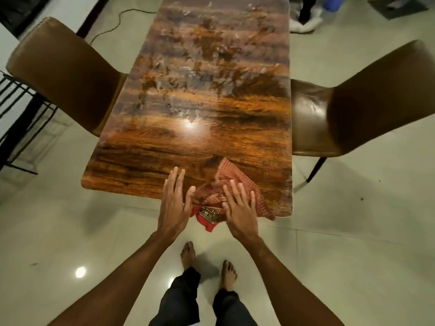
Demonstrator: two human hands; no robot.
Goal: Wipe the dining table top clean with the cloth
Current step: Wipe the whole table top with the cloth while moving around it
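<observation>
A glossy brown wood-grain dining table [188, 142] stretches away from me, with whitish smears across its far half. A red checked cloth [231, 177] lies crumpled at the near edge, one corner hanging over the side. My right hand [240, 208] rests flat on the cloth with its fingers spread. Just left of the cloth, my left hand [175, 203] hovers at the table's near edge, fingers straight and together, the thumb close to the fabric and holding nothing.
A brown padded chair [61, 71] stands at the table's left side and another [367, 102] at its right. A black metal rack [21, 121] is at far left. My bare feet [207, 264] stand on the pale tiled floor. A cable [113, 27] runs behind.
</observation>
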